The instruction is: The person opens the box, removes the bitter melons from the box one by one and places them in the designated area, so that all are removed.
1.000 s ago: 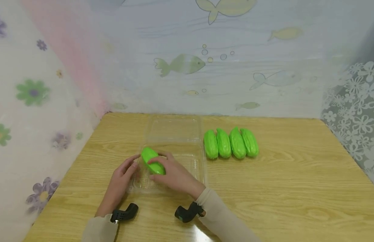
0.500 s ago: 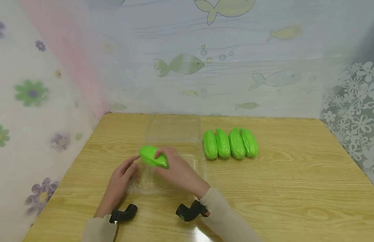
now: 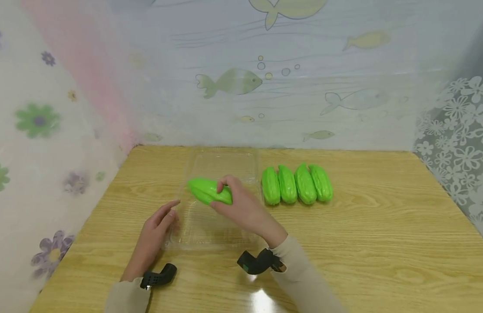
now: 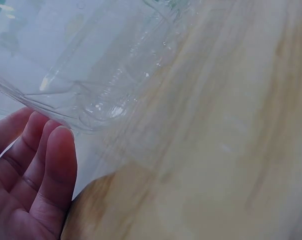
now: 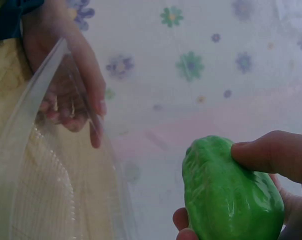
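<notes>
A glossy, bumpy green bitter melon (image 3: 204,190) is held by my right hand (image 3: 245,206) over the clear plastic clamshell box (image 3: 210,243). In the right wrist view the thumb lies on top of the bitter melon (image 5: 226,190), with fingers on its far side and below. My left hand (image 3: 157,228) stays at the box's left side, its fingertips right at the outer wall. The left wrist view shows those fingers (image 4: 61,155) extended toward the clear box wall (image 4: 98,107). Through the plastic, the left hand (image 5: 86,70) appears in the right wrist view.
Several more bitter melons (image 3: 288,184) lie side by side right of the box. The box lid (image 3: 226,165) lies folded back toward the patterned wall (image 3: 226,126). All rest on a wood-grain table (image 3: 362,243).
My right hand has lifted the bitter melon up from the box's left part and carried it away from me and rightward, turning it more sideways. The left hand has stayed put.
</notes>
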Motion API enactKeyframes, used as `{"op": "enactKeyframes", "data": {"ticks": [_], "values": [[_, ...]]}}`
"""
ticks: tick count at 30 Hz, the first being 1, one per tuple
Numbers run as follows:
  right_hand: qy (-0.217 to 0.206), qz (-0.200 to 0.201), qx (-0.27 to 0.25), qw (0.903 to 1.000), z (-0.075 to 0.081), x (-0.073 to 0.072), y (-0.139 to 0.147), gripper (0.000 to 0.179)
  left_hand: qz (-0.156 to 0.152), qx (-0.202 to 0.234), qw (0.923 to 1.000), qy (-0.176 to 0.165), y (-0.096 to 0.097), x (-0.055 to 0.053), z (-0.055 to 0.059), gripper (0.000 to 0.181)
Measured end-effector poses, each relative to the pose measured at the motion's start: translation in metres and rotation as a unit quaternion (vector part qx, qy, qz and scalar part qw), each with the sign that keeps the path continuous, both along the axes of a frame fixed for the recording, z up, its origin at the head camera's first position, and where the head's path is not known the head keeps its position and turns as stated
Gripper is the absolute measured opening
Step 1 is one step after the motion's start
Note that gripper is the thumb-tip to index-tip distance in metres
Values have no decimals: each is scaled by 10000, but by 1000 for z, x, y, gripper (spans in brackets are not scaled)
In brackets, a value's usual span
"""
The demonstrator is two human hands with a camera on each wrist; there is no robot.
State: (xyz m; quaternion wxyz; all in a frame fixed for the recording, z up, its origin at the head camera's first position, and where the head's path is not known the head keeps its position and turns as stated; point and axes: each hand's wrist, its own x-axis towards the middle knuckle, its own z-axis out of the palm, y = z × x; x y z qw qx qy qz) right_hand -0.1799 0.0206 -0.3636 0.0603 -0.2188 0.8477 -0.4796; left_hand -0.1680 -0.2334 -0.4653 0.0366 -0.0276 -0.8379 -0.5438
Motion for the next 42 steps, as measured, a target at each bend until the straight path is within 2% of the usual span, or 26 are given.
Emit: {"op": "enactKeyframes", "data": {"ticks": [6,12,16,21,26,34,37,42], "values": [[-149,-63,-362,9992,4,-4,15,26,24,-19,10000,-53,1,6,-1,40],[-424,-235,-390,9981,7,-4,29,27,18,-21,10000,-69,2,11,1,38],[-390,-312,-438,9978,8,-4,37,25,-6,2,10000,-78,3,13,1,38],[-304,-316,-680,9967,7,-9,47,22,-48,245,9997,-64,3,15,-1,38],[-361,-580,-709,9951,6,-13,61,22,-8,233,9997,-36,4,17,-1,37],[-339,-631,-1672,9833,5,-20,83,17,54,107,9999,65,7,22,0,36],[-253,-719,-1739,9818,4,-23,92,15,45,196,9998,5,9,25,4,36],[-190,-958,-1918,9766,2,-27,106,16,50,221,9997,-40,16,31,19,38]]}}
